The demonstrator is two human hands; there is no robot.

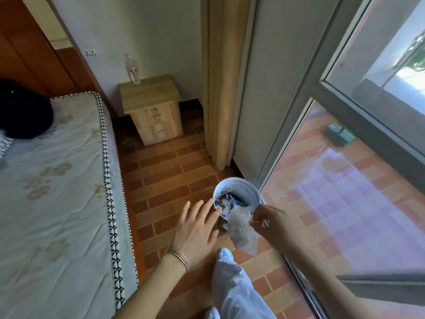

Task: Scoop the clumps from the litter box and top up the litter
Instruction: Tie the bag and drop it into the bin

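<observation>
Brick-tile bedroom floor, bed on the left, nightstand far by the curtain, glass door right, small bin near the door, left hand spread wide beside it, right hand pinching a clear bag at its near edge

No text, number or brand legible anywhere.

Clear bottle: label with red marks, too blurred to read.

Round bin: dark print on its outer side, low down, letters not made out.

Scraps inside the bin: bits of coloured print, too small to tell.
</observation>
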